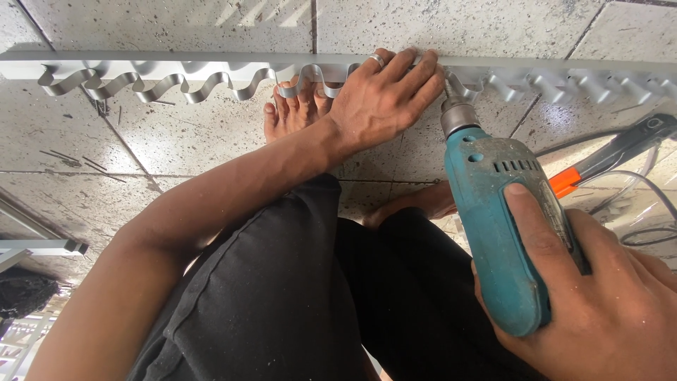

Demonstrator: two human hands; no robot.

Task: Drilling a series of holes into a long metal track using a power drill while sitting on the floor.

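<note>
Person squats on the tiled floor (211,134), black trousers (296,296), bare feet.

Right hand (599,296): grip closed around the body of a teal power drill (493,233), index finger stretched along the top of the casing. Drill is dusty, chuck (458,113) points away from the person, tip meets the grey metal rail (176,65) just right of the left hand. The bit itself is too small to make out.

Left hand (384,99): flat on the rail, fingers spread over its top edge, pressing it against the floor. Not clenched on it, more a hold-down than a wrap. Ring (377,60) on one finger.

Rail: long, grey, lies across the far side of the floor, runs out of view on both sides. A wavy metal strip (148,83) sits along its near face left of the hand; short angled fins (564,86) on the right part.

Left foot (293,113) toes touch the rail just beside the left hand. Other foot (416,204) tucked near the drill.

Rest: orange-and-black tool (606,159) on the floor at the right, near clear tubing (638,187) and a dark cable (652,236). Loose thin nails or screws (77,162) scattered on the floor to the left. Another grey metal section (42,248) at the left edge.
</note>
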